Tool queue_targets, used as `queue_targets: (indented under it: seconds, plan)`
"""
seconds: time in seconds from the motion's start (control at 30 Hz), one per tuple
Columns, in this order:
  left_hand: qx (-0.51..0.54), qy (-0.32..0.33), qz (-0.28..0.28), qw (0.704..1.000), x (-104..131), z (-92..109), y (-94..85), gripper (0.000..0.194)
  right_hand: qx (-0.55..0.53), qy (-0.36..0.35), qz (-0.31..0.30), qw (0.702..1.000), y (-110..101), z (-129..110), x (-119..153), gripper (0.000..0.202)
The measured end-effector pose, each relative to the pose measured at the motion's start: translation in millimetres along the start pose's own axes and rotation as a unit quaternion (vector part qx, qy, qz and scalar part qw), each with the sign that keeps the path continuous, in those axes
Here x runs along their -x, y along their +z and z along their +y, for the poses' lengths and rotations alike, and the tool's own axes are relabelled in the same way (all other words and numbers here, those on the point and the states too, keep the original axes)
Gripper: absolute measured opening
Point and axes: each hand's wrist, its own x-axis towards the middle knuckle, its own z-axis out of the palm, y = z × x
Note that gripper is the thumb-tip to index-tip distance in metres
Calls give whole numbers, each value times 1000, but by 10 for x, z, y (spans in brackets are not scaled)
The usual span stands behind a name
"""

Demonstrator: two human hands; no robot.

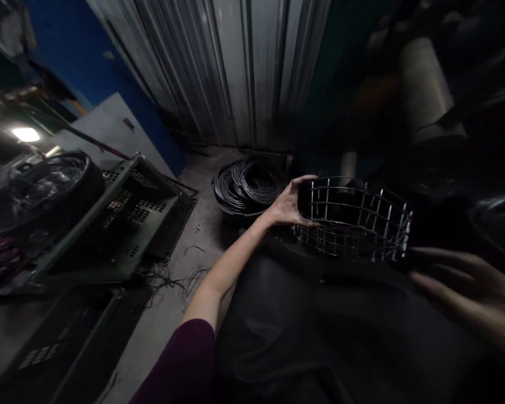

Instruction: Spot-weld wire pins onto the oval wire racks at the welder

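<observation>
A ring-shaped wire basket [353, 216] of crossed metal rods stands above the dark cloth over my lap [320, 325]. My left hand [289, 205] grips its left end, thumb and fingers on the upper and lower wires. At the right, my right hand [467, 280] is apart from the basket, near its lower right end, with fingers stretched out and somewhat blurred. I see nothing in that hand. Behind my left hand, coils of grey wire [252, 182] lie in a dark round container on the floor.
Green plastic crates [84, 275] stand at the left, beside a black tub [95, 182] with clear material inside. Loose wire [164, 283] lies on the floor [179, 247]. Corrugated metal [231, 67] rises behind, and dark machinery with a pale cylinder [427, 84] is at the upper right.
</observation>
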Motion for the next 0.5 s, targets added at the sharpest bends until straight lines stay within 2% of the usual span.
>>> queue_targets:
  seconds: [0.07, 0.13, 0.2, 0.27, 0.33, 0.4, 0.5]
  plan:
    - [-54, 12, -48, 997, 2, 183, -3, 101, -141, 50, -130, 980, 5, -387, -294, 34]
    - [-105, 17, -95, 990, -8, 316, 40, 87, -157, 78, -193, 965, 25, -644, -535, 38]
    - [-138, 15, -121, 983, -20, 387, 105, 78, -86, 25, -156, 984, 80, -737, -658, 34]
    - [-145, 8, -123, 982, -31, 408, 164, 79, 56, -88, -77, 992, 160, -708, -646, 32]
    - [-137, -2, -114, 984, -39, 398, 204, 85, 212, -188, -30, 959, 229, -633, -554, 38]
    - [-127, -9, -105, 986, -45, 379, 228, 87, 319, -238, -15, 917, 256, -568, -462, 45]
    - [-118, -16, -99, 988, -32, 369, 253, 89, 359, -284, -20, 889, 222, -516, -419, 41]
